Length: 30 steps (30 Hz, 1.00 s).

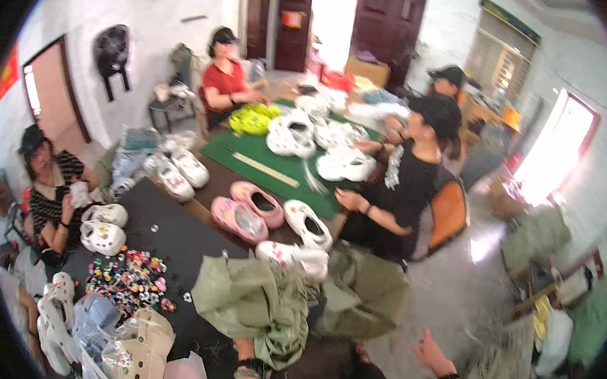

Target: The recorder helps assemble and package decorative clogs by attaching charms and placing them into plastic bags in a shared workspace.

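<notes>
The sack [250, 302] is lying over and beyond your nearer left hand [244, 349], hiding its grip; your empty right hand [434, 353] is pointing.

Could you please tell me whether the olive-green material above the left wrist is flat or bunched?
Bunched: the olive-green material shows raised folds and creases.

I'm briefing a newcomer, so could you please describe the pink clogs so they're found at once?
On the table, find the green mat. By its near edge sit the pink clogs, their colour unlike the white clog to their right.
</notes>
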Tool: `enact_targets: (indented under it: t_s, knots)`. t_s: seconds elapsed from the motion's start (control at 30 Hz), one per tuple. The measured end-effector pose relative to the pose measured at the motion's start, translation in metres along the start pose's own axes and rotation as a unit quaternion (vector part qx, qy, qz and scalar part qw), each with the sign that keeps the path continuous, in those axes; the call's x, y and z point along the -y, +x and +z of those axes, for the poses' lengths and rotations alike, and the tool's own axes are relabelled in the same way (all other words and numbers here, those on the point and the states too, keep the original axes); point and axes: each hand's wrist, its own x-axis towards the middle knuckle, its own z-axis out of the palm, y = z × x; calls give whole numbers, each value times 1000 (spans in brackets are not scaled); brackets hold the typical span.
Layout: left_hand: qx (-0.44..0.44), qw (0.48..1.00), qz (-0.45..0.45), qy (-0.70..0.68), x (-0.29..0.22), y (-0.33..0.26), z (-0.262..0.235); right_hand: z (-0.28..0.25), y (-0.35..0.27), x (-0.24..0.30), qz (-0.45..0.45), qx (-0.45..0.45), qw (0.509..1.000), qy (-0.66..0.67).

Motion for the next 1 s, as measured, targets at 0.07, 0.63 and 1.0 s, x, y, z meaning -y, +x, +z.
enact_targets:
  t_s: [0.07, 0.63, 1.0]
  knots:
    - [-14, 998, 32, 44, -17, -2, 5, -23, 35, 44, -14, 50, 998, -35]
    - [362, 776, 191, 479, -200, -121, 299, -209, 123, 34, -440, 47, 894, -70]
    - [640, 697, 270, 179, -301, -151, 442, -187, 73, -63, -109, -75, 948, 290]
